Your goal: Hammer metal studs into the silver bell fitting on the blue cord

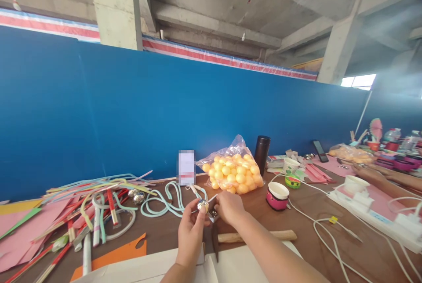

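Note:
My left hand (190,230) holds a small shiny silver ball (202,205) between thumb and fingers, raised above the brown table (165,234). My right hand (230,207) is closed next to it, pinching a small metal piece (213,215) and a thin white strip (212,197) that runs up from the ball. A tool with a wooden handle (257,236) and dark blade lies just below my hands. A clear bag of orange balls (234,173) sits behind them.
Coloured tubes and strips (99,204), pink and orange paper lie at left, with two silver balls (136,195). A dark flask (262,153), a pink pot (277,195), white cables and a power strip (372,217) are at right. Another person's arms (385,177) rest far right. A blue wall stands behind.

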{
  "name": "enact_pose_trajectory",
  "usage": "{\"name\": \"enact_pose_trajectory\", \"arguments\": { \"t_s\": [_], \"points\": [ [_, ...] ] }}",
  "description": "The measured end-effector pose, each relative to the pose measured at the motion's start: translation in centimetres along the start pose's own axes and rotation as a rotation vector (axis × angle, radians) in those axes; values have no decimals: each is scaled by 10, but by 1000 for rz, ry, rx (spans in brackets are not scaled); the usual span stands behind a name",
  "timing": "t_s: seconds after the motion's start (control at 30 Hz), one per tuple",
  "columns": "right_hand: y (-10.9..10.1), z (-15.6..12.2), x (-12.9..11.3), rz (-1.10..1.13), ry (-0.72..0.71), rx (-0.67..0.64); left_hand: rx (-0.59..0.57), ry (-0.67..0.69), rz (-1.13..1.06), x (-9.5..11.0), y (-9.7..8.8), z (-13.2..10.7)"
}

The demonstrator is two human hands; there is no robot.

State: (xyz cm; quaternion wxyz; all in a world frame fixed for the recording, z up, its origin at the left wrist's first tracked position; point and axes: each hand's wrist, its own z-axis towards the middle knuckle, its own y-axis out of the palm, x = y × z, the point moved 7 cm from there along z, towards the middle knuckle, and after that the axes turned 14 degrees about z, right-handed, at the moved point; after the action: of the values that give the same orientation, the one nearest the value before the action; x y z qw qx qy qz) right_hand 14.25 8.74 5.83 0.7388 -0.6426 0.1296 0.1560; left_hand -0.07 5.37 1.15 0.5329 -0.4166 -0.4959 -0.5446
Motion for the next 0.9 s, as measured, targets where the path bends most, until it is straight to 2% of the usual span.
{"name": "enact_pose_trajectory", "arguments": {
  "t_s": [0.27,0.47,0.63,0.83,0.9],
  "points": [
    [7,2,0,30,-28,24,-3,-5,5,-5,2,2],
    [4,0,7,197,-15,67,12,-18,-12,-7,2,3],
    [-9,-8,16,522,-3,150,-10,-39,-71,-9,1,6],
    [-1,-22,14,967,11,133,-101,-108,-209,-15,1,9],
    [1,-26,12,1228,8,109,-143,-134,-220,-14,4,9]
  ]
}}
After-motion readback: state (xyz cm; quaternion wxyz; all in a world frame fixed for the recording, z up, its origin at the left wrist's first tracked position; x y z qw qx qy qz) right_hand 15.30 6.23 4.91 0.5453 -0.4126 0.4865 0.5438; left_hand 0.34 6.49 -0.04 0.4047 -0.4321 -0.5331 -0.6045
